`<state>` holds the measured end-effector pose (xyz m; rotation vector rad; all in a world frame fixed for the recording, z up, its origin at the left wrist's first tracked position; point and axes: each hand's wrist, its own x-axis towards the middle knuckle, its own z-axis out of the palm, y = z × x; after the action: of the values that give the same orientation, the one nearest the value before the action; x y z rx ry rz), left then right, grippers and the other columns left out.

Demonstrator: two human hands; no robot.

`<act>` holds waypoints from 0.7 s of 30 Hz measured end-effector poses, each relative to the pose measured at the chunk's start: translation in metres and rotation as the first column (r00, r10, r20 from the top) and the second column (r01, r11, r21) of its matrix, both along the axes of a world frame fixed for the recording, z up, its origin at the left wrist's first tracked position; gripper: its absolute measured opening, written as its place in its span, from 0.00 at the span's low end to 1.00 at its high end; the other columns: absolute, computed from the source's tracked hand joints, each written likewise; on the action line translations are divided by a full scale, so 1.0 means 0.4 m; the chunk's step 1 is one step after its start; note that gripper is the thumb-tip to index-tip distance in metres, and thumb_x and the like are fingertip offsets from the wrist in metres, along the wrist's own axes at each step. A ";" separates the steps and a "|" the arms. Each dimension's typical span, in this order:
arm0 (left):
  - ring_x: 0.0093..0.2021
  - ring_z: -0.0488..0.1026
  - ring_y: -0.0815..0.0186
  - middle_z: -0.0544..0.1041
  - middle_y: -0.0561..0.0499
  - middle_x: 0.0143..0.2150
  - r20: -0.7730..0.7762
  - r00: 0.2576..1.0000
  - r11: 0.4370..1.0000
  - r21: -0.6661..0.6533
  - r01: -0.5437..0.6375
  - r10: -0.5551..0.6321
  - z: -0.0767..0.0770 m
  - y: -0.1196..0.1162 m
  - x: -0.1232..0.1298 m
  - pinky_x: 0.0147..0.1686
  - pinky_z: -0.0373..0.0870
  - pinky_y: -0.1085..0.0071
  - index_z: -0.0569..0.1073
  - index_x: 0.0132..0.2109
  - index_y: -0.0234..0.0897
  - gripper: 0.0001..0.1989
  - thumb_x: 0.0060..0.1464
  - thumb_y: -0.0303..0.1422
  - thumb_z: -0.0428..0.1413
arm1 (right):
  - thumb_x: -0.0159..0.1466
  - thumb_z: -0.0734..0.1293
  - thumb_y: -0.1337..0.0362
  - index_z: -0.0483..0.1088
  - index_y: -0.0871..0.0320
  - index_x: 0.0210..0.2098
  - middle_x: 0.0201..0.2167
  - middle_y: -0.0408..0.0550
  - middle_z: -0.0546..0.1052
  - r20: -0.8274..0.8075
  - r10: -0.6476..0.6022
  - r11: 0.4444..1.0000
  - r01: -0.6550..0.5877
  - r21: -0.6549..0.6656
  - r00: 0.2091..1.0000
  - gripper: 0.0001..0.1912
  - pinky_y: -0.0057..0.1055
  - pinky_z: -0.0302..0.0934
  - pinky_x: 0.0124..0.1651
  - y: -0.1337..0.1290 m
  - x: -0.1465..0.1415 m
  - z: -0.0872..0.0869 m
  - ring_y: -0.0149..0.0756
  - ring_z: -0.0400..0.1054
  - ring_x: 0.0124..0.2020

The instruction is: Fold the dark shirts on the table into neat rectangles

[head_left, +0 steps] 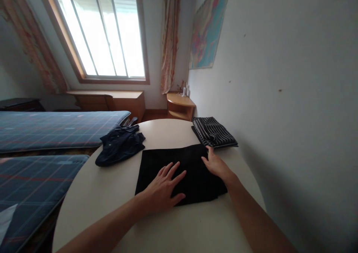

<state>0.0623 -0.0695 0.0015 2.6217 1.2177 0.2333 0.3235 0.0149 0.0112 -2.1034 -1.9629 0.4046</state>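
Observation:
A black folded garment [192, 191] lies flat on the round white table [92, 212] in front of me; its exact kind does not show. My left hand [165, 187] rests on its left half with the fingers spread. Over its upper right edge lies my right hand [218, 165], thumb and forefinger apart, the other fingers partly hidden. Just beyond that hand is a folded black-and-white striped garment [215, 132] atop a dark piece of cloth. A crumpled dark navy buttoned garment [120, 146] sits at the table's left edge.
Two plaid mattresses [56, 130] lie left of the table. The white wall [293, 133] runs close along the right. A wooden corner shelf [180, 100] with small items stands behind the table, and a low wooden desk [125, 100] is under the window [109, 37].

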 end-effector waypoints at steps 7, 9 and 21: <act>0.73 0.32 0.41 0.39 0.46 0.76 -0.050 0.994 0.995 -0.033 0.095 -0.097 -0.007 -0.003 -0.010 0.67 0.37 0.37 0.48 0.73 0.52 0.38 0.61 0.52 0.51 | 0.71 0.58 0.56 0.62 0.75 0.59 0.50 0.72 0.76 0.096 -0.081 0.996 0.084 -0.034 0.992 0.27 0.35 0.61 0.52 0.020 0.001 -0.018 0.51 0.72 0.54; 0.73 0.34 0.42 0.42 0.47 0.75 -0.039 0.995 0.995 -0.025 0.094 -0.095 -0.007 -0.003 -0.010 0.67 0.38 0.38 0.50 0.72 0.51 0.37 0.61 0.53 0.51 | 0.72 0.57 0.52 0.70 0.72 0.52 0.49 0.72 0.76 0.126 -0.085 0.994 0.093 -0.055 0.988 0.27 0.36 0.61 0.52 0.020 -0.001 -0.014 0.53 0.72 0.53; 0.73 0.38 0.45 0.44 0.47 0.75 0.000 1.000 1.000 0.000 -0.009 0.009 -0.031 0.037 -0.016 0.68 0.40 0.43 0.54 0.72 0.47 0.35 0.62 0.49 0.52 | 0.72 0.58 0.56 0.63 0.71 0.59 0.51 0.68 0.76 -0.006 -0.120 0.993 0.120 0.024 0.993 0.26 0.32 0.59 0.54 0.028 -0.006 0.003 0.47 0.70 0.56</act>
<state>0.0560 -0.0545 -0.0109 2.6168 1.2292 0.2345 0.3210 0.0260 0.0123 -2.1895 -1.8183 0.3606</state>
